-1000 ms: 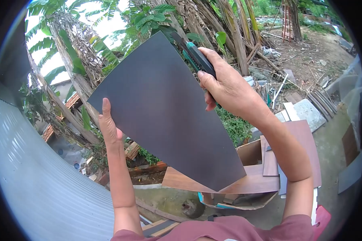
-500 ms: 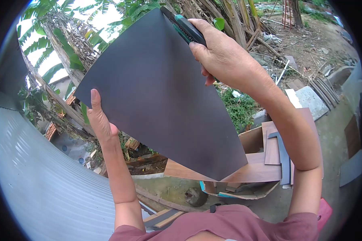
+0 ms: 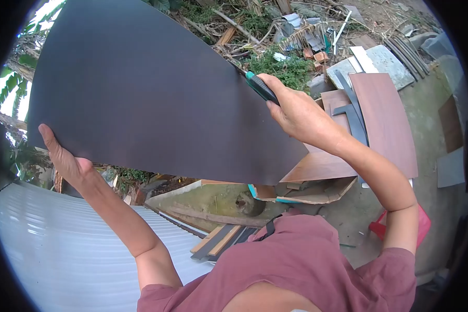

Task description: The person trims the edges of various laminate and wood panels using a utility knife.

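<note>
A large dark grey-brown sheet fills the upper left and middle of the view, held up at a tilt. My left hand grips its lower left edge, thumb on the near face and the fingers hidden behind. Wrapped in my right hand is a utility knife with a black and green handle. Its blade end points up and left, right at the sheet's upper right edge. The sheet's right-hand corner overlaps a wood-grain board lying below it.
Wood-grain panels and a dark metal square lie on an open cardboard box. Corrugated metal sheeting spans the lower left. Narrow strips lie near my body. A red plastic object is beside my right elbow. Rubble and plants lie beyond.
The knife has moved down along the sheet's right edge, away from the top corner. My view has tipped downward, and the sheet and my left hand now sit further left.
</note>
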Demonstrator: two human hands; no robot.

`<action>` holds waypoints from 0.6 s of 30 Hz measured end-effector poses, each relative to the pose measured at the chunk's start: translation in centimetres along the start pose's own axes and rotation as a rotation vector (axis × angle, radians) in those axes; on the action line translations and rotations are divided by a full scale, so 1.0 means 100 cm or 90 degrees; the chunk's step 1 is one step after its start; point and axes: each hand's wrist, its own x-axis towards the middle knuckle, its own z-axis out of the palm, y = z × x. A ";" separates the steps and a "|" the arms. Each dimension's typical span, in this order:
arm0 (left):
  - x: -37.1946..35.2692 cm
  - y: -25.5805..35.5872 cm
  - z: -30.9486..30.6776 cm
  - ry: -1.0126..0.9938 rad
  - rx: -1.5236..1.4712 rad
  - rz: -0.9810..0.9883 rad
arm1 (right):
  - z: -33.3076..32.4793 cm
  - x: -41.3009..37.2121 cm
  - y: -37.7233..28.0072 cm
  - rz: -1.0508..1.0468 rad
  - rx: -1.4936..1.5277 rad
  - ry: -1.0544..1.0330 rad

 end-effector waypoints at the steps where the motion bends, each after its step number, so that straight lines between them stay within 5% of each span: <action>1: 0.001 0.000 -0.003 0.010 -0.003 0.006 | 0.012 -0.011 0.023 0.015 0.004 -0.005; 7: 0.015 0.002 -0.032 0.061 0.092 0.019 | 0.078 -0.064 0.106 0.040 0.018 0.113; 18: 0.006 -0.001 -0.025 0.101 0.117 0.065 | 0.084 -0.065 0.082 0.020 -0.036 0.166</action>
